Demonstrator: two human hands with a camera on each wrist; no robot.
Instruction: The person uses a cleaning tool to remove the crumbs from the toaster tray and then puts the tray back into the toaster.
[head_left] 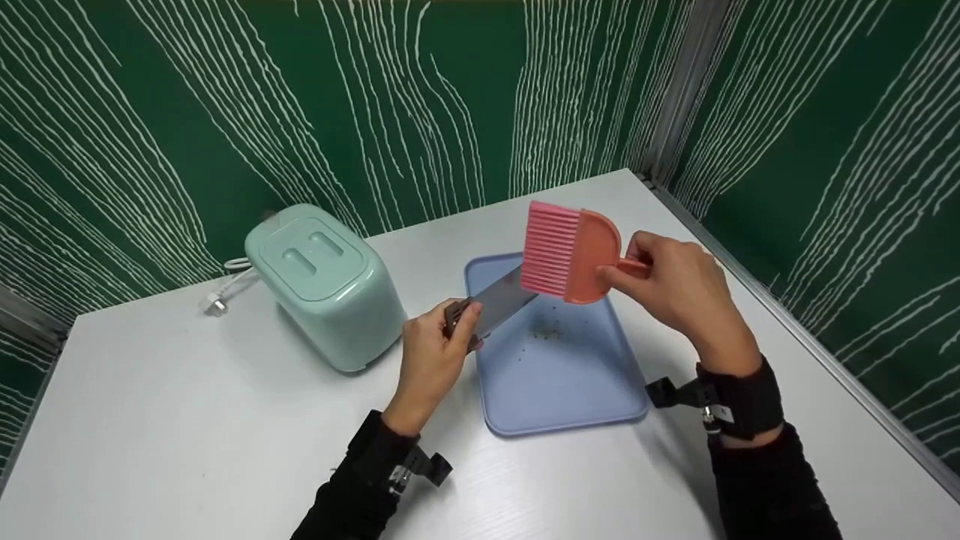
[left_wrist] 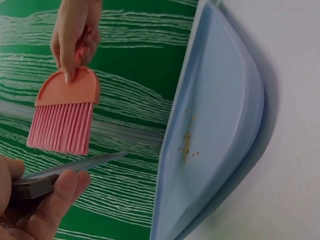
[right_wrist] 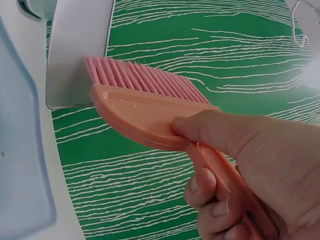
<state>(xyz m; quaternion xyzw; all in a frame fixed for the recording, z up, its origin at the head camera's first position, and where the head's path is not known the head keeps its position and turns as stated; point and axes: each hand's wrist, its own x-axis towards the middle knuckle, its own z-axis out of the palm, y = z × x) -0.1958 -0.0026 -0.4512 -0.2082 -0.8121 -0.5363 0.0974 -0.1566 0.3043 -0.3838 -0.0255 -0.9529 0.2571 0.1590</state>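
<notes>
My left hand [head_left: 435, 352] grips the dark handle of a cleaver [head_left: 501, 301], its broad metal blade slanting up to the right above a blue tray [head_left: 562, 397]. By its handle, my right hand [head_left: 679, 289] holds an orange brush [head_left: 596, 255] with pink bristles. In the right wrist view the bristles [right_wrist: 145, 77] overlap the blade [right_wrist: 75, 55] near its square end; whether they touch it I cannot tell. Small crumbs [left_wrist: 187, 142] lie scattered on the tray in the left wrist view. The brush hides part of the blade in the head view.
A mint-green toaster [head_left: 330, 292] with a lid over its top stands left of the tray on the white table [head_left: 187, 420]. Its white cord and plug [head_left: 215, 304] lie behind it. Green panels [head_left: 480, 97] with white lines border the table's back and right sides.
</notes>
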